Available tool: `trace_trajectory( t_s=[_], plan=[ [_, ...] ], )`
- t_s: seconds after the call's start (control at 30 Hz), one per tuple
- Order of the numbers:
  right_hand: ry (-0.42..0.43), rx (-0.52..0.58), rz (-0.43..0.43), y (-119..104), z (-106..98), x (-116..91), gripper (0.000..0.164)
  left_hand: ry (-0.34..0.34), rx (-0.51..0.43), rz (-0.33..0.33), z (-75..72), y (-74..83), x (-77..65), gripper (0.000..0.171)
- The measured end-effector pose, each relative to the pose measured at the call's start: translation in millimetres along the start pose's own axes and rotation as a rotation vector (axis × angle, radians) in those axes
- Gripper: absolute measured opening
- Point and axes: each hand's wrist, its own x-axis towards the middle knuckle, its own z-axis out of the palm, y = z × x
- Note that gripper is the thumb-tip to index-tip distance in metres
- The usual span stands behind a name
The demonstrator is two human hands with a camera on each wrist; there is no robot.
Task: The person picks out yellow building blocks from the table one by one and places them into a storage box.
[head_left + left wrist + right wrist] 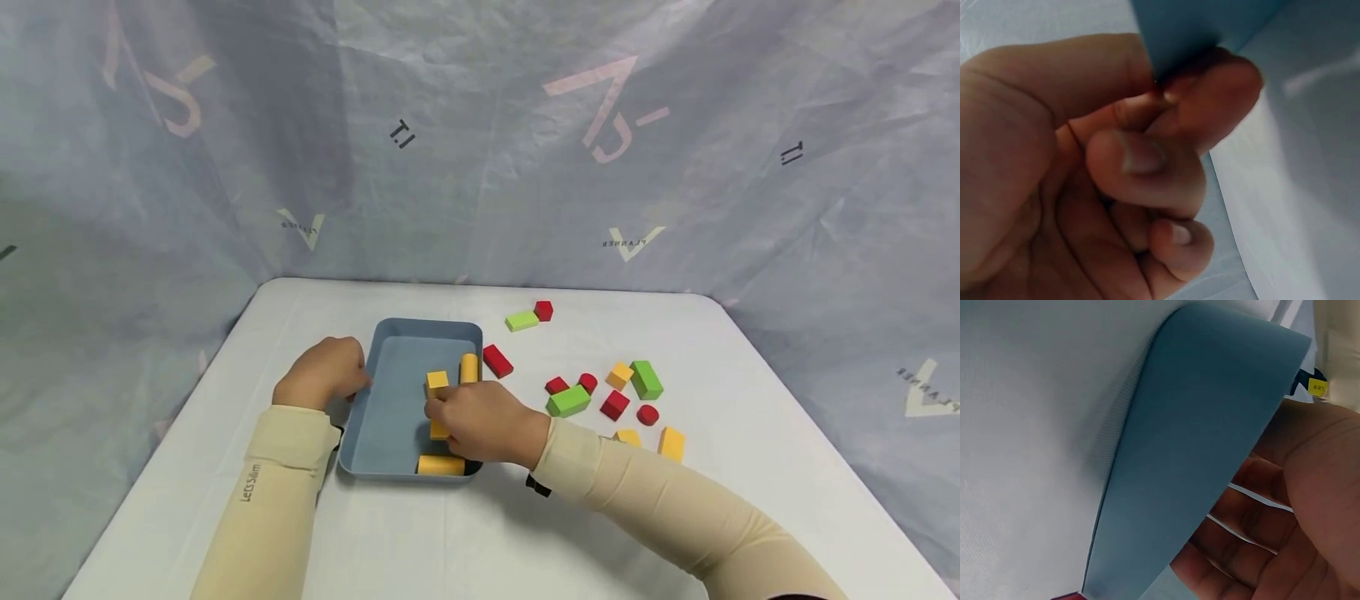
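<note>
A blue-grey tray (390,442) lies on the white table. My left hand (330,371) pinches its left rim; in the left wrist view, the thumb and curled fingers (1229,94) hold the tray wall (1197,31). My right hand (483,421) reaches over the right wall into the tray and pinches a yellow block (439,431), mostly covered by the fingers. Beyond that hand is another yellow block (437,382) and an upright-lying yellow cylinder (468,367). A second yellow cylinder (441,466) lies along the near wall. In the right wrist view, the tray wall (1204,425) hides the right fingertips.
Right of the tray lie a red block (498,361), a light green block (522,321), a red piece (543,311), green blocks (569,402) (647,380), a red cube (615,405), and several other red and yellow pieces. Grey printed sheeting (480,167) hangs behind the table.
</note>
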Motion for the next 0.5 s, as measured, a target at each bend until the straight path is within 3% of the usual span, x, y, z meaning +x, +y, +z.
trace_trajectory(
  t_s=[0.5],
  plan=[
    [-0.018,-0.026,-0.019,0.0,4.2,0.6,0.011,0.003,-0.004,0.001,-1.7,3.6,-2.5,0.029]
  ],
)
